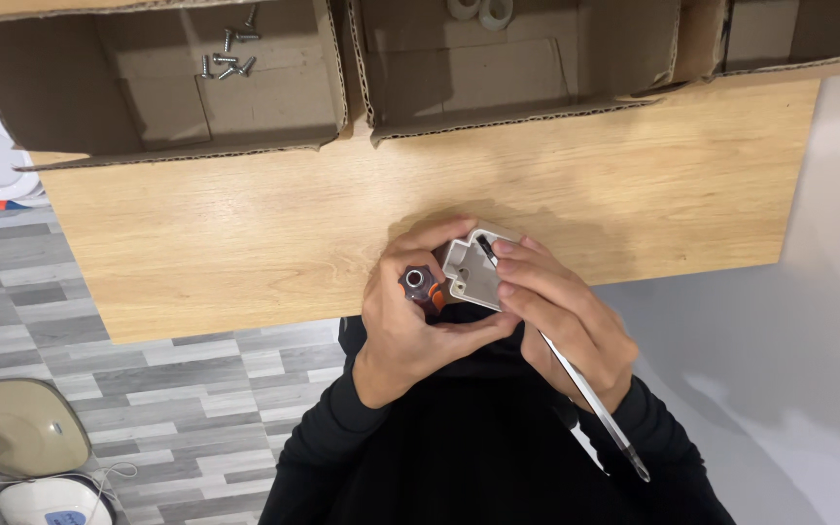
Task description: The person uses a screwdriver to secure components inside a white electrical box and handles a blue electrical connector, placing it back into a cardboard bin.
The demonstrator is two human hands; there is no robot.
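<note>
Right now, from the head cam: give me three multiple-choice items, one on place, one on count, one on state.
1. Where do the loose screws lie?
A. in the left cardboard box
B. on the wooden table
C. on the floor

2. How many open cardboard boxes stand along the table's far edge?
A. one
B. three
C. five

3. What is the state of the small white plastic housing?
A. lying alone on the table
B. held between both hands
C. sitting inside a box

Answers:
1 A, the screws sit on that box's bottom.
2 B, three boxes show side by side.
3 B, the left hand and right hand both grip it above the table edge.
</note>
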